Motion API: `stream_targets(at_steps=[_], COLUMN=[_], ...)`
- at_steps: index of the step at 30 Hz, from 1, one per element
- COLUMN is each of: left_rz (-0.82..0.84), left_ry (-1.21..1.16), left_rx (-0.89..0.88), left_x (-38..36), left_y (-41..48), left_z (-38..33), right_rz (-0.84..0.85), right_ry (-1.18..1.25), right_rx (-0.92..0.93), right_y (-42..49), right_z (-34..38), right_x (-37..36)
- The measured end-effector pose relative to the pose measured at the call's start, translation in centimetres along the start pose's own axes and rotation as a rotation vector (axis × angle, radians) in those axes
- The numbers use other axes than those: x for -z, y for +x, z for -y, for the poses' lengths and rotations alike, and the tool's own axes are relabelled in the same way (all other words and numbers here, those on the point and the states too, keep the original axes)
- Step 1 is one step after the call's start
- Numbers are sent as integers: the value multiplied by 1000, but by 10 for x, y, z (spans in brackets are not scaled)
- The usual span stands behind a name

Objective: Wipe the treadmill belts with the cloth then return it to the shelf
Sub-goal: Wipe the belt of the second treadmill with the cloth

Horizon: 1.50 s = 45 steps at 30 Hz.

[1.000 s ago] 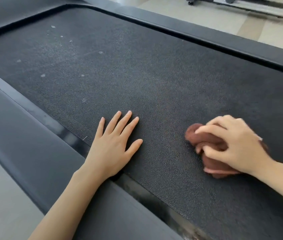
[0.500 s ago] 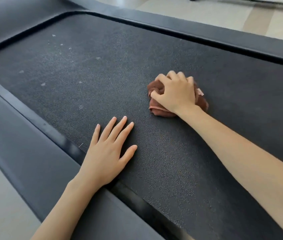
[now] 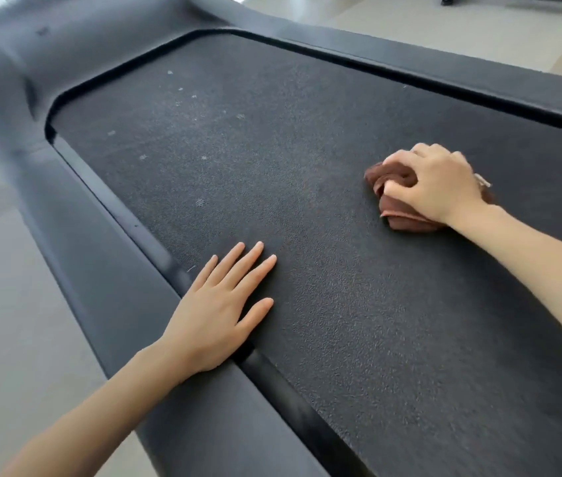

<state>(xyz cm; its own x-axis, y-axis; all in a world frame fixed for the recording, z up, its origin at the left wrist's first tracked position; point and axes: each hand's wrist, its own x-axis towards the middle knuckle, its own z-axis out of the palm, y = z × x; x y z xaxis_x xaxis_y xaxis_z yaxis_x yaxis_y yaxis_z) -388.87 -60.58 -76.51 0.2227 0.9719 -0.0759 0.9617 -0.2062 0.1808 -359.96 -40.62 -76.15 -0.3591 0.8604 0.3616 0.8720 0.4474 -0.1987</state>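
Observation:
The black textured treadmill belt (image 3: 307,166) fills most of the view, with pale dust specks (image 3: 200,203) on its far left part. A bunched brown cloth (image 3: 400,216) lies on the belt at the right, and my right hand (image 3: 434,182) grips it from above with curled fingers. My left hand (image 3: 219,308) rests flat on the belt's near left edge, fingers straight and spread, its heel over the side rail.
Grey side rails (image 3: 100,270) frame the belt on the left and at the far side (image 3: 479,80). The motor cover (image 3: 66,39) rises at the upper left. Pale floor tiles (image 3: 4,304) lie beyond the left rail, and part of another machine (image 3: 513,0) shows at the top right.
My right hand slid the cloth up and left across the belt, then back to the right. The view shifted toward the treadmill's front end. My left hand stayed planted.

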Motion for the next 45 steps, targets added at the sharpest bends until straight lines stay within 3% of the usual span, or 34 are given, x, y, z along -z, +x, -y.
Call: stream_targets(at_steps=[3,5,12,16,18,22,25,28,33,38,41,45], left_rz=[17,19,32,71,82,34,-11,-34,-25,-3,-5,-54], left_ry=[21,33,8,32,50,-28,-39,-56,-59,62,19,31], left_rx=[-30,-55,-53,-116,-152,-91,-65,-71,-107,-70,-63,-81], left_x=[1,5,19,32,37,43,39,36,36,54,56,50], left_y=[-6,-3,14,24,30,46,50,49,51,57,59,60], left_z=[9,16,73,121,145,179,179,179,186,246,267,264], right_rz=[-18,1,29,105,139,14,-40,-67,16,153,151,-11], right_ry=[-115,-146,-100,46,69,-46,-163,-159,-83,91,40,-142], right_rx=[-279,-325,139,424,472,-4,-333,-321,-2,166,19,-400], right_y=[30,39,21,7,17,63,90,92,55,4,20,77], right_z=[23,49,162,155,132,86,96,149,251,246,226,233], right_x=[-21,-33,-54,-38,-36,-43,-58,-76,-80,-49,-44,-78])
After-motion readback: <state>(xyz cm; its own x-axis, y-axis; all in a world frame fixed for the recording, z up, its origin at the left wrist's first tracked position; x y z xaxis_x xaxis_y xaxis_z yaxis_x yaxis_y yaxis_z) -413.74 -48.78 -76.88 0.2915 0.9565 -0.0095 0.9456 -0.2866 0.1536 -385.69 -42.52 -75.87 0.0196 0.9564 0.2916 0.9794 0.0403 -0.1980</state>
